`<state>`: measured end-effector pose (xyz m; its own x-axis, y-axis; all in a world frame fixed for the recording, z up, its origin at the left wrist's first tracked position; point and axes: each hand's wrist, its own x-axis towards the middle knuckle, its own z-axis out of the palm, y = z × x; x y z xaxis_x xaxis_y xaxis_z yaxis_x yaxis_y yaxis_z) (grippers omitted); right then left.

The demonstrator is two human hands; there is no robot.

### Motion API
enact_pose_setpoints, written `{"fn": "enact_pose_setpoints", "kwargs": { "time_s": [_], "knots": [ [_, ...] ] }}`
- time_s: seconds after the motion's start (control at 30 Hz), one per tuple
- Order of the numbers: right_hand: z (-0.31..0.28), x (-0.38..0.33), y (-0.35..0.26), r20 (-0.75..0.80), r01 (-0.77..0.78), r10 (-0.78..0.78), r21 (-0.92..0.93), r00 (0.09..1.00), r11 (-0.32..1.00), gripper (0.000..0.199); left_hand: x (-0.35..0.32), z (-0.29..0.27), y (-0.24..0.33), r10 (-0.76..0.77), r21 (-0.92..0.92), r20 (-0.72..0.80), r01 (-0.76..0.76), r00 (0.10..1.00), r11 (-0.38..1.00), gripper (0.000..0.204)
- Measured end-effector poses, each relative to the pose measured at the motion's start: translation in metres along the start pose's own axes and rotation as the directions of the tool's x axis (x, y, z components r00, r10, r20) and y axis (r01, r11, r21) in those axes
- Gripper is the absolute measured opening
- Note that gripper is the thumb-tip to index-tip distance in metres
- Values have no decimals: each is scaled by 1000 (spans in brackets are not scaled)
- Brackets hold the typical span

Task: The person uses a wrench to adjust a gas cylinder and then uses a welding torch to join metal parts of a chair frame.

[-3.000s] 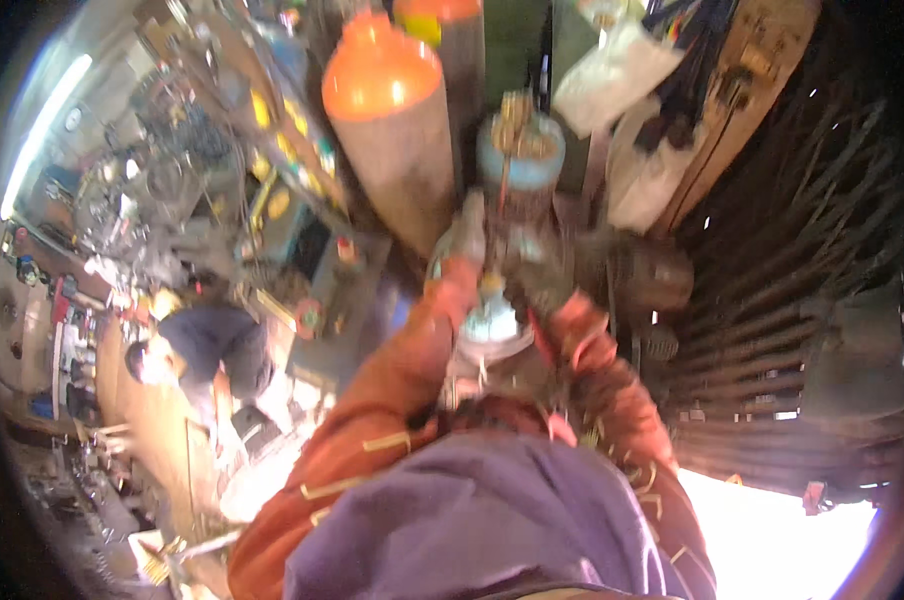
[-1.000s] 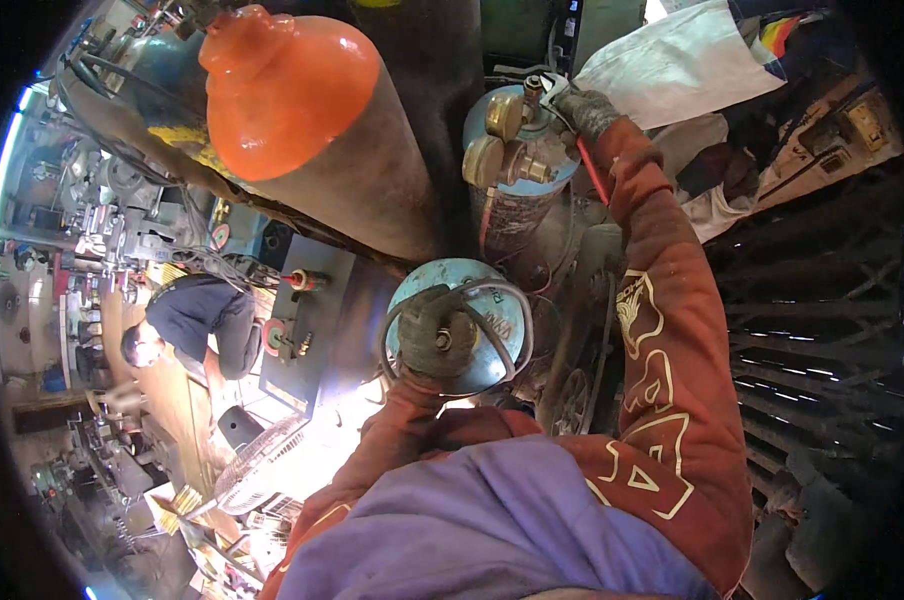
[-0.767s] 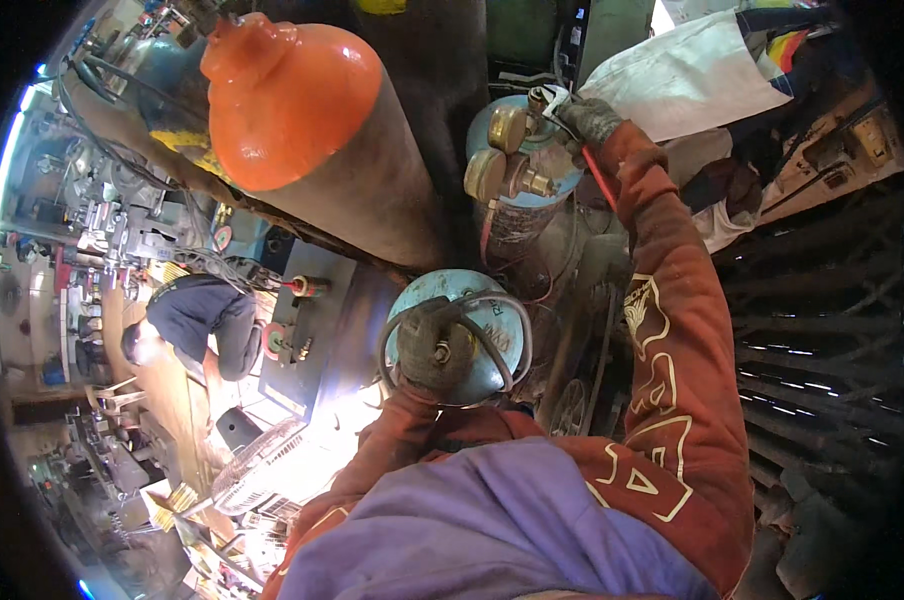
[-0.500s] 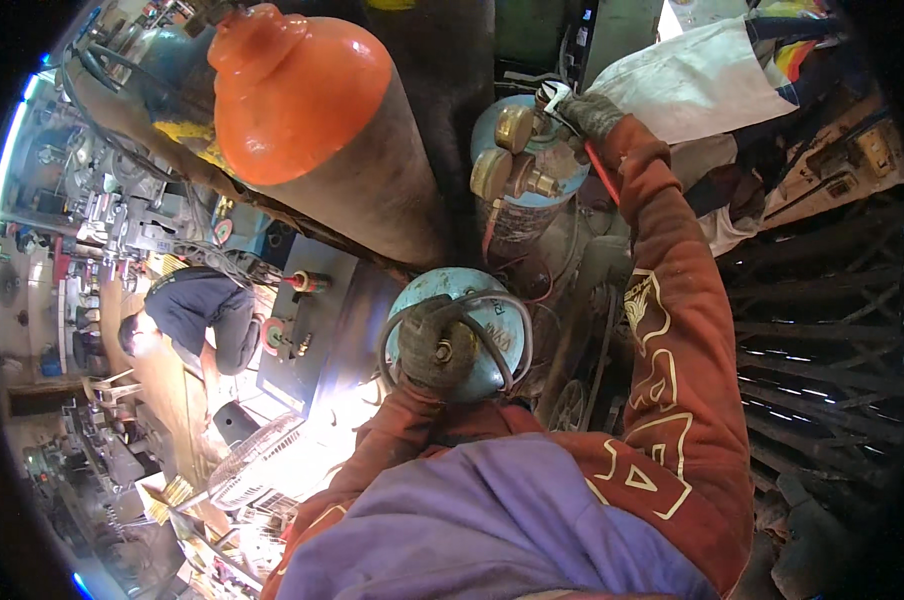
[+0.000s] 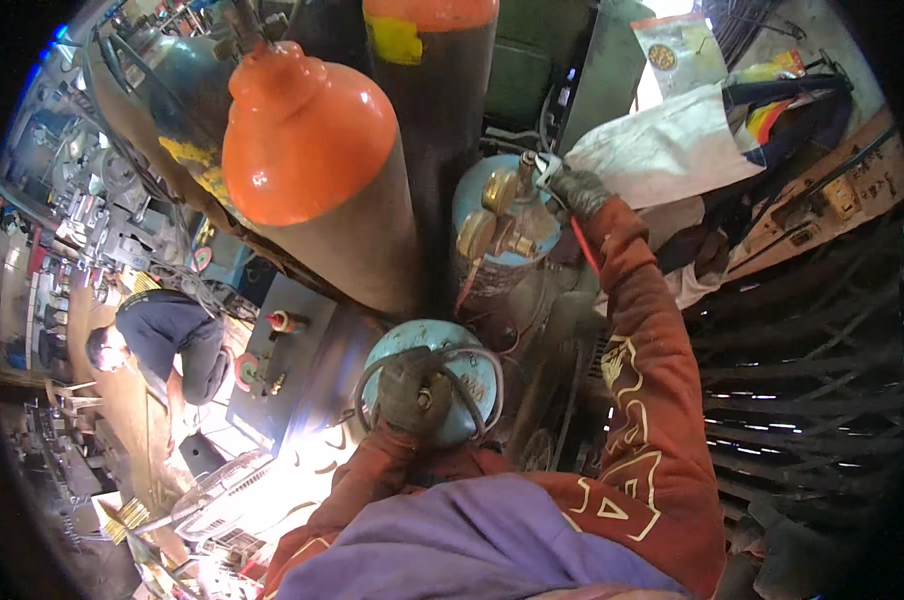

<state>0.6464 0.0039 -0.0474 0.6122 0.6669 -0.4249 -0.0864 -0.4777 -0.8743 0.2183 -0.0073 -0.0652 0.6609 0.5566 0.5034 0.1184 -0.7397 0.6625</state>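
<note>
Step in hand, as I judge it: wrench work at the valve fitting (image 5: 526,178) on the blue cylinder (image 5: 474,190), which stands upright beyond the smaller light-blue tank (image 5: 430,335). The right hand (image 5: 578,192), gloved, has its grip closed firmly around the wrench (image 5: 584,244); the tool's jaws point at the fitting, just beside the brass gauges (image 5: 475,233). Contact cannot be confirmed from here. A sound next move calls for squarely seated jaws and clearance from those gauges. Right arm: reaching well forward, elbow nearly straight. Left hand (image 5: 407,385): gloved, low before the body, over the tank's top; how tightly it grips, I cannot tell.
</note>
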Motion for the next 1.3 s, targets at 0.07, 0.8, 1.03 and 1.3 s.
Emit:
{"fn": "enact_pose_setpoints", "kwargs": {
  "time_s": [0.07,0.8,1.03,1.3],
  "knots": [
    [-4,-7,-1,50,-6,4,33,999,999,32,-8,-1,-6,-63,0,88,63,994,998,30],
    [16,34,13,-87,22,-26,-46,996,999,48,-8,3,-9,-25,-25,62,26,998,999,31],
    [-18,-16,-19,238,68,-60,-23,969,997,28,-14,4,-17,-12,-12,50,13,999,1000,33],
    [-29,-12,-42,233,69,-24,-186,972,980,25,-11,4,-15,-38,-2,54,39,998,999,33]
  ]
}}
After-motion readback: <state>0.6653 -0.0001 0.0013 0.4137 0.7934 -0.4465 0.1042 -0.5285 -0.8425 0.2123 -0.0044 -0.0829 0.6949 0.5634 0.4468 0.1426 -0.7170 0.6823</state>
